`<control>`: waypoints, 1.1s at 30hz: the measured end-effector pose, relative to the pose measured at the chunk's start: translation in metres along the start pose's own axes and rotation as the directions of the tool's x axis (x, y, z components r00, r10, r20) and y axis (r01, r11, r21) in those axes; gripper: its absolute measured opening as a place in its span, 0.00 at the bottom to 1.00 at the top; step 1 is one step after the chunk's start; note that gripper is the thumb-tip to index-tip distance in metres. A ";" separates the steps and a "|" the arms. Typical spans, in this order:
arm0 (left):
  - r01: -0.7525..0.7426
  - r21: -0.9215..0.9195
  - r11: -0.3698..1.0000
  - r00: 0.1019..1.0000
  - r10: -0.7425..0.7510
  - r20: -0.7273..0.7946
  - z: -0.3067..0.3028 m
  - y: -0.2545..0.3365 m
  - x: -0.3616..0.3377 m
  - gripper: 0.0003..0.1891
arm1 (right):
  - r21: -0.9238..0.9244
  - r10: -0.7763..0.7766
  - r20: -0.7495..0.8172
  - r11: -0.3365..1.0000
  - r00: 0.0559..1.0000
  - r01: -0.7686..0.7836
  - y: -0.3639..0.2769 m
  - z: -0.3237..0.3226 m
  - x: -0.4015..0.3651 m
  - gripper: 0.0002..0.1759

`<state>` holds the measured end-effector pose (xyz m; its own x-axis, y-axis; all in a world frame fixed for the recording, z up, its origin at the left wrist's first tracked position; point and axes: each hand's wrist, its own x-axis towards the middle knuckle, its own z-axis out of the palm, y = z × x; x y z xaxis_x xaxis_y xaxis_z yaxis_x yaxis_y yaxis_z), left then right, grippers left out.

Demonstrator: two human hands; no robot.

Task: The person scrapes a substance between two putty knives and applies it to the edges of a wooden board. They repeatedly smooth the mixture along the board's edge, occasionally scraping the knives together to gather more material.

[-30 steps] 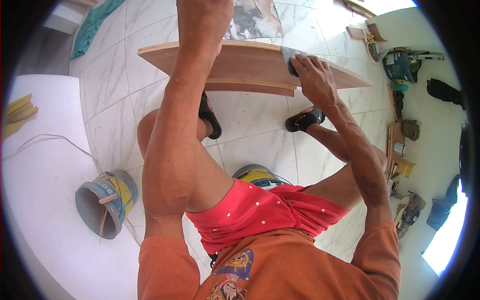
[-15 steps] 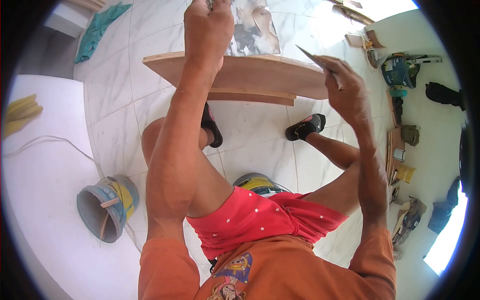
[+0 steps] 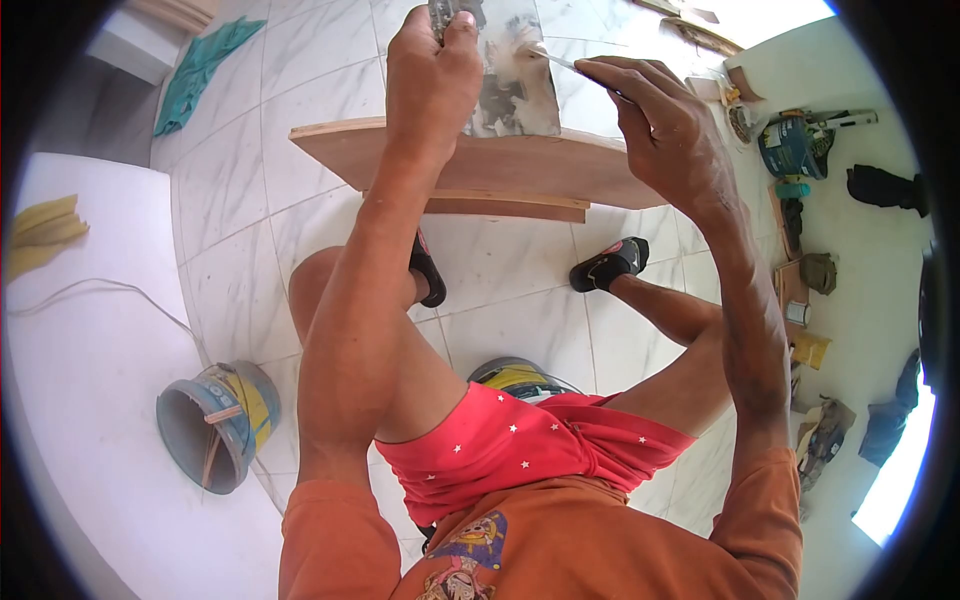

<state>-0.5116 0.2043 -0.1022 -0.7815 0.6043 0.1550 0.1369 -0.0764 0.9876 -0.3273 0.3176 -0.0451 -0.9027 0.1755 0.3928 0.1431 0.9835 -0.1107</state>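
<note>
My left hand (image 3: 432, 95) is closed on the edge of a flat metal plate (image 3: 505, 105) smeared with whitish-tan paste (image 3: 530, 65). In my right hand (image 3: 675, 135) is a thin putty knife (image 3: 560, 62), gripped between bent fingers, its tip at the paste on the plate. Much of the knife's handle is hidden inside the hand. Below the plate, a wooden board (image 3: 530, 165) runs crosswise in front of my knees, with a narrower wood strip under it.
A worn bucket (image 3: 195, 430) lies tilted at the left, with a stick in it. Another bucket (image 3: 515, 372) stands between my legs. A teal cloth (image 3: 200, 75) lies on the tiled floor. Along the right wall are a dark green container (image 3: 785, 148) and several small items.
My right hand has moved left and slightly up, bringing the knife from beside the plate onto its paste. The left hand and plate have shifted slightly down.
</note>
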 end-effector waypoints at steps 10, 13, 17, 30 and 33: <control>-0.126 0.107 0.986 0.989 0.134 -0.065 0.004 -0.008 0.003 0.17 | 0.012 -0.060 0.047 0.998 0.997 0.060 0.005 0.008 0.009 0.18; -0.161 0.145 0.976 0.981 0.174 -0.085 0.003 -0.012 0.004 0.17 | 0.064 -0.062 0.123 0.996 0.990 0.055 0.009 0.005 0.010 0.17; -0.112 0.192 0.975 0.979 0.141 -0.147 -0.001 -0.017 0.011 0.18 | 0.147 -0.058 0.291 0.989 0.955 0.015 0.017 -0.004 0.011 0.15; -0.018 -0.120 0.993 0.966 -0.013 -0.258 -0.032 -0.009 0.018 0.17 | -0.120 0.372 0.492 0.925 0.787 -0.362 0.048 0.048 -0.017 0.21; -0.079 -0.122 0.989 0.980 0.055 -0.193 -0.035 -0.007 0.010 0.18 | -0.135 0.399 0.500 0.913 0.769 -0.385 0.048 0.055 -0.015 0.21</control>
<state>-0.5417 0.1834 -0.1073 -0.8755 0.4351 0.2103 0.1233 -0.2198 0.9677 -0.3294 0.3600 -0.1060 -0.8399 0.5051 -0.1986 0.5333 0.8361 -0.1287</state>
